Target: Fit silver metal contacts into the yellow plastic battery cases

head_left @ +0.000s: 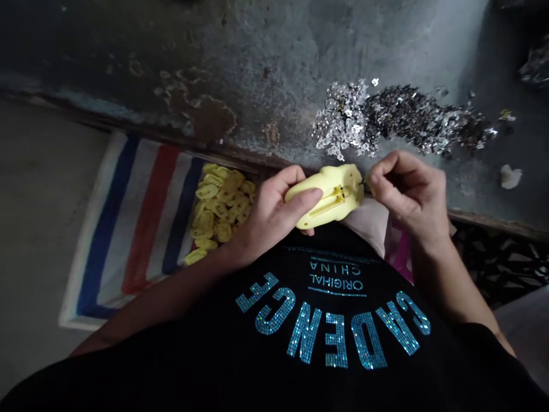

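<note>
My left hand (278,206) is closed around a yellow plastic toy shell (330,197), thumb on top. The shell's upturned face shows a long slot and a small recess near its right end. Just off that right end, my right hand (409,191) pinches with thumb and forefinger. A small dark bit shows at those fingertips, too small to name. Beyond both hands lies a heap of small stamped metal pieces (347,123), shiny silver on the left and darker to the right.
The worn metal tabletop (266,51) ends just beyond my hands. At lower left, many yellow shells (223,200) lie beside a striped red, white and blue sheet (141,212). A whitish lump (510,177) sits at the table's right. Something magenta (400,252) shows below my right wrist.
</note>
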The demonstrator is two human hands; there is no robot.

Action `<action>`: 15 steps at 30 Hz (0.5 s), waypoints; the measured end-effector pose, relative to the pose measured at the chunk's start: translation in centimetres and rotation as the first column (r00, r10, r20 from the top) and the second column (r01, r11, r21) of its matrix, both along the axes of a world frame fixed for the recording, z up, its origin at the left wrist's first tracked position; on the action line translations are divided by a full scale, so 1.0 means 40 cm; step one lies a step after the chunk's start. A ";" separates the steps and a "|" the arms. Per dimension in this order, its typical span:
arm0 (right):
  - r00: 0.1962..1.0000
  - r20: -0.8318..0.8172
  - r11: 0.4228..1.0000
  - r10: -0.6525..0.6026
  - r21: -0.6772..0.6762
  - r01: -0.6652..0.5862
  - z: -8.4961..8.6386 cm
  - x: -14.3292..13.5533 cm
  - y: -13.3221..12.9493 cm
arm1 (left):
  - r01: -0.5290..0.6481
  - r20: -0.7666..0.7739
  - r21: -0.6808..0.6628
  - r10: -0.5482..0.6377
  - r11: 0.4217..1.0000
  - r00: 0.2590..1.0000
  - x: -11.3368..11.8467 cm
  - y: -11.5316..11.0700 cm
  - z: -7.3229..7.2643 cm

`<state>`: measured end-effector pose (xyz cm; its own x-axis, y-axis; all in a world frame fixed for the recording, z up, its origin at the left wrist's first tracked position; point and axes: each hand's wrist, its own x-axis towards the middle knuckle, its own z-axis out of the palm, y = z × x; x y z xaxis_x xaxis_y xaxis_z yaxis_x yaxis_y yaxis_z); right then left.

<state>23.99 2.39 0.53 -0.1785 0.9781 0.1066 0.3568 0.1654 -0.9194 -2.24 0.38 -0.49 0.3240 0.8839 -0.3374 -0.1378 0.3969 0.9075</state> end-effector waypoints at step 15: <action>0.998 -0.018 0.996 -0.053 -0.068 0.052 0.022 -0.015 -0.093 | 0.115 0.057 -0.059 -0.112 0.992 0.992 0.016 -0.040 0.023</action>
